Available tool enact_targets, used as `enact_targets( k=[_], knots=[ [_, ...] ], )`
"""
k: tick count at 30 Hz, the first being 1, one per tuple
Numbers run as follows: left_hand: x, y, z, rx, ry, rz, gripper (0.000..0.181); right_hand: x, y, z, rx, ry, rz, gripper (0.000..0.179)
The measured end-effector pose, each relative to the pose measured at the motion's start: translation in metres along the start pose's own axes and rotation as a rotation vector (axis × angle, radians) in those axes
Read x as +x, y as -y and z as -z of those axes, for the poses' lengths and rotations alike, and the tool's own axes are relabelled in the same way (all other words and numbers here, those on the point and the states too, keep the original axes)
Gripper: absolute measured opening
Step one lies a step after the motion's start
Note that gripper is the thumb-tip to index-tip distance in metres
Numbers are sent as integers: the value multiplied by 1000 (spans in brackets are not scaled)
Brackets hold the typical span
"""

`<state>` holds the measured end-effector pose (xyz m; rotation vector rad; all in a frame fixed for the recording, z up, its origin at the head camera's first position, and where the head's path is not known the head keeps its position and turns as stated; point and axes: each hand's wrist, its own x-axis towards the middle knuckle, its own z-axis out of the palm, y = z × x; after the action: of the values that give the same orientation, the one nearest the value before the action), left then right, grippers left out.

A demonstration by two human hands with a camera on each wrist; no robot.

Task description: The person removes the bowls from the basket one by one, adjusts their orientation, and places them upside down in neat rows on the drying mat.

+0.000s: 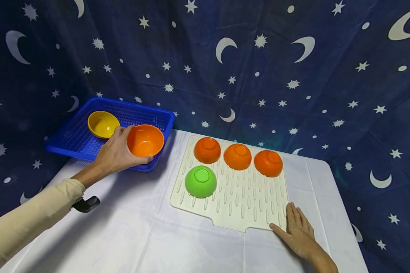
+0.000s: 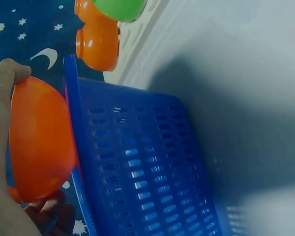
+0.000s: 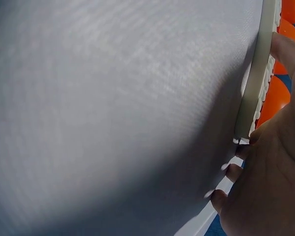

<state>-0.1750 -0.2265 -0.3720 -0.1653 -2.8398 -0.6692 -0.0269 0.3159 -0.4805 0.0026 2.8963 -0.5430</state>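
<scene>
My left hand [image 1: 117,151] grips an orange bowl [image 1: 145,140] by its rim, thumb and fingers on opposite sides. The bowl is held mouth up over the right end of a blue basket [image 1: 65,152]; the left wrist view shows the orange bowl [image 2: 39,140] by the basket's rim. A yellow bowl [image 1: 103,124] sits inside the basket. On a white drying mat [image 1: 230,204], three orange bowls [image 1: 238,156] stand upside down in a row, with a green bowl [image 1: 200,182] upside down before the leftmost. My right hand [image 1: 298,235] rests at the mat's front right corner, fingers extended.
A white cloth covers the table [image 1: 123,235]. Behind and beside it hangs a dark blue curtain [image 1: 198,49] with moons and stars. Part of a black strap [image 1: 86,204] hangs below my left wrist.
</scene>
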Motion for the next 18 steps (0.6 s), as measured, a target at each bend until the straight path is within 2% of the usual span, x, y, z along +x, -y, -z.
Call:
enact_targets(
  k=[10, 18],
  knots=[
    [-5, -7, -3, -61, -74, -63, 113, 2, 0, -1, -8, -15, 2, 102],
    [-18, -21, -6, -120, -107, -139, 113, 2, 4, 2, 14, -22, -12, 103]
  ],
)
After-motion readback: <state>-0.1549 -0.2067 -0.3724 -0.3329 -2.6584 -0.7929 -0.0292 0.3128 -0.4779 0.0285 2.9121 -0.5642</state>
